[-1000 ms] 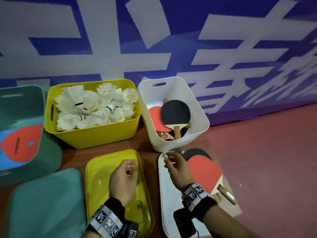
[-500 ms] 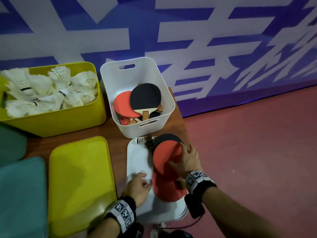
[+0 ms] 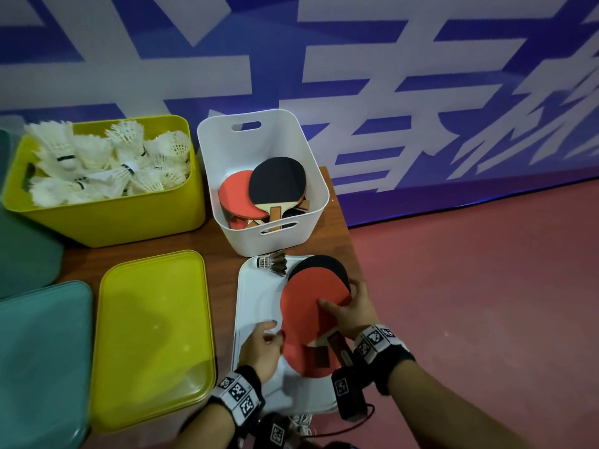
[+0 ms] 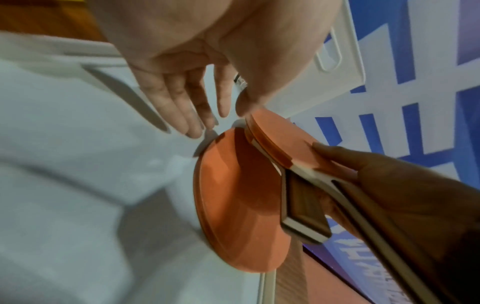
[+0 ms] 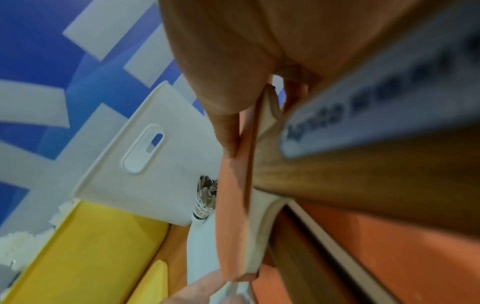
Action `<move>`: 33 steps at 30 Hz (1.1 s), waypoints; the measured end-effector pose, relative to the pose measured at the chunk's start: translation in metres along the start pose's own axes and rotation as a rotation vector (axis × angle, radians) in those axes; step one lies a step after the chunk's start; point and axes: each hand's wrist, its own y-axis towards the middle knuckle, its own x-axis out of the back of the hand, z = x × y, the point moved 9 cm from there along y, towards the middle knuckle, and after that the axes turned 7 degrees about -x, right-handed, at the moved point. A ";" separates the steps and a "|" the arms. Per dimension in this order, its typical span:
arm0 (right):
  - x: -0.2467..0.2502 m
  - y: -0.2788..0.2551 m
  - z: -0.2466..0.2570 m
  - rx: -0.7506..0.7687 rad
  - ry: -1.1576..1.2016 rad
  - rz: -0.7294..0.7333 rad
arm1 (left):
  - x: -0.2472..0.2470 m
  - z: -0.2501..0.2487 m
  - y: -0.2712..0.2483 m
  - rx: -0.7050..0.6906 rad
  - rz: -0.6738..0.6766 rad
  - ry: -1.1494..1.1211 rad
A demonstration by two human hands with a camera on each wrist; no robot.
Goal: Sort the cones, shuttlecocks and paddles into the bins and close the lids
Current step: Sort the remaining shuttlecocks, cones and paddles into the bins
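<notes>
A white lid [image 3: 256,296] lies at the table's right end with three paddles stacked on it. My right hand [image 3: 343,303] grips the top red paddle [image 3: 311,293], thumb on its face, fingers round its right edge. The left wrist view shows this paddle [image 4: 283,135] tilted up off a second red paddle [image 4: 233,195]. A black paddle [image 3: 324,264] peeks out behind. My left hand [image 3: 274,332] is open, its straight fingers [image 4: 192,115] at the lower paddle's left edge. A dark-feathered shuttlecock [image 3: 272,262] lies on the lid's far end.
Just behind the lid stands the white bin [image 3: 269,137] holding several paddles. The yellow bin [image 3: 113,222] to its left is full of white shuttlecocks. A yellow lid [image 3: 152,335] and a teal lid [image 3: 42,351] lie in front; a teal bin [image 3: 26,254] sits far left. The table edge drops to red floor [image 3: 470,303] on the right.
My left hand left the yellow lid and came to the lower paddle's edge. My right hand moved from the shuttlecock onto the top red paddle and gripped it.
</notes>
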 end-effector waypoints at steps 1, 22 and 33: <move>0.000 -0.003 -0.001 -0.001 0.069 0.016 | 0.005 -0.004 0.000 -0.031 -0.041 -0.021; -0.089 -0.105 0.178 0.520 0.300 0.466 | 0.205 -0.100 -0.044 -0.276 -0.313 -0.853; 0.024 -0.030 0.248 0.442 0.668 0.080 | 0.225 -0.231 0.062 -0.419 -0.485 -0.547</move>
